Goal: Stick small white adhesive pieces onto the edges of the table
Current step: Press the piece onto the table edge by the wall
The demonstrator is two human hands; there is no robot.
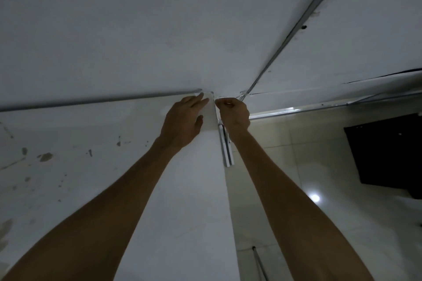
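In dim light, both my arms reach forward to a corner where the white table panels (91,134) meet a grey metal edge strip (96,99). A paler white adhesive piece (209,118) lies flat against the corner edge, between my hands. My left hand (182,121) presses on it with straight fingers whose tips reach the top of the corner. My right hand (235,113) is curled, and its thumb and fingers pinch the piece's right edge at the corner. What is under its fingers is hidden.
A long metal rail (296,23) runs diagonally up to the right from the corner. A short metal bracket (226,148) hangs just below my right hand. At the right, a black box (383,150) sits on glossy floor tiles (296,189). A thin metal rod (259,262) shows at the bottom.
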